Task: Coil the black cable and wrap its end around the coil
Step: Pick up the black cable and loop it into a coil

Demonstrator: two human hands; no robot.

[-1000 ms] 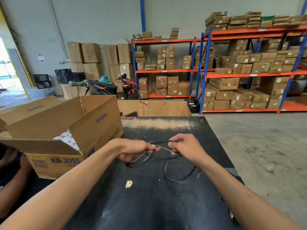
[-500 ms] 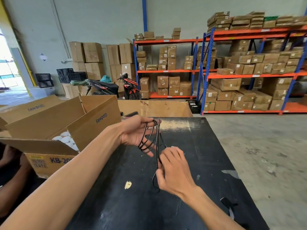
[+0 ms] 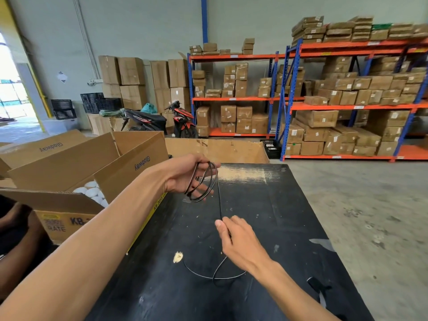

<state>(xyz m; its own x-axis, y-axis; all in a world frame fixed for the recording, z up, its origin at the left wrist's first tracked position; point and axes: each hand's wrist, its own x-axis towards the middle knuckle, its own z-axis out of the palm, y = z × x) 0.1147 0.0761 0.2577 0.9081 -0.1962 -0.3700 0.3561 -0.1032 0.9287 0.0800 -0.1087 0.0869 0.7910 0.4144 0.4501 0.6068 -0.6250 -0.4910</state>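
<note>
**Coiling a thin cable over a work table**

Warehouse shelving [image 3: 347, 105] stacked with cartons fills the background; in front lies a black table [image 3: 266, 216], with an open cardboard box [image 3: 76, 165] of white rounded items at its left edge. The left hand [image 3: 185, 174] is raised above the table's far half, fingers curled through a few finished loops of the black cable [image 3: 218, 200] — the coil hangs from this hand, clear of the surface. From the coil a single strand runs down to the right hand [image 3: 238, 242], which pinches it between thumb and fingers near the table's middle. Below that pinch the slack trails onto the table and lies in one loose crossed loop; its free end cannot be made out.

The cable appears light, thin and limp, with just enough spring to hold a round loop. It is judged likely to slip or unspool if the left hand relaxes. The sensible hold is at the top of the coil, where all turns gather, while the right hand takes the strand close to the coil — short spans are easier to lay evenly.
</note>
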